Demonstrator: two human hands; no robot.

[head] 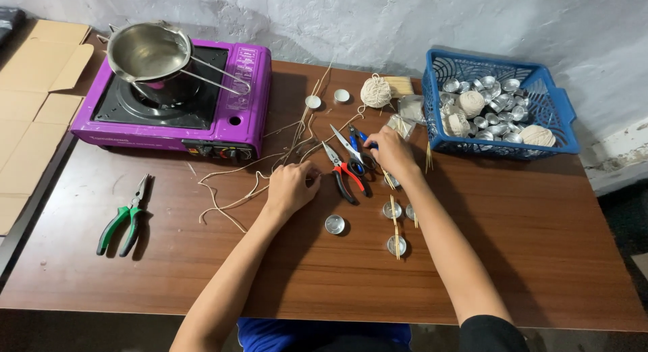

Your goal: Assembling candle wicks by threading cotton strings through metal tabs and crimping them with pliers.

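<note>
My left hand [291, 185] rests on the wooden table [169, 271], fingers curled over loose lengths of pale wick string [233, 183]. My right hand [390, 151] reaches onto the blue-handled scissors [352, 145], its fingers at the handles. Red-handled pliers [344, 171] lie between the two hands. In front of my hands sit small round metal cups [334, 224], three of them with thin wooden sticks [394, 217] laid across.
A purple portable stove [233, 112] with a steel pot [148, 51] stands at the back left. Green-handled pliers [125, 220] lie at the left. A blue basket [563, 109] of metal cups and string balls sits at the back right, a string ball [375, 92] beside it.
</note>
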